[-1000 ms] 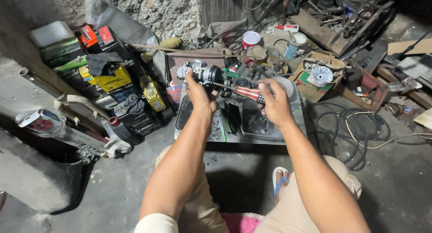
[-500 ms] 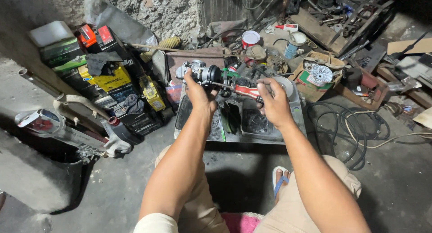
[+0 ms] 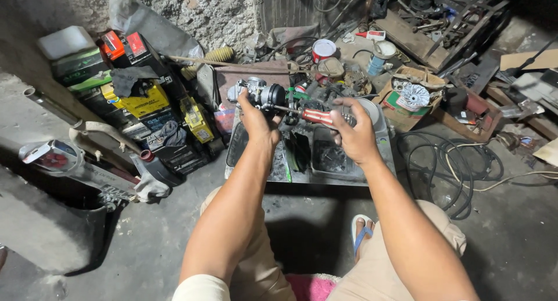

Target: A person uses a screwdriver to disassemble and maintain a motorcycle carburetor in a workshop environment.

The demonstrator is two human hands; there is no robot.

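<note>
- Head view: left hand clenches a grey metal carburetor, held up above a dirty metal tray.
- Right hand grips a red-handled screwdriver, tip touching the carburetor.
- Black cable coils on the floor, right of the tray.

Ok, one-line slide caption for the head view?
Left hand steadies a grey metal carburettor while right hand drives a red-handled screwdriver into it.
</note>
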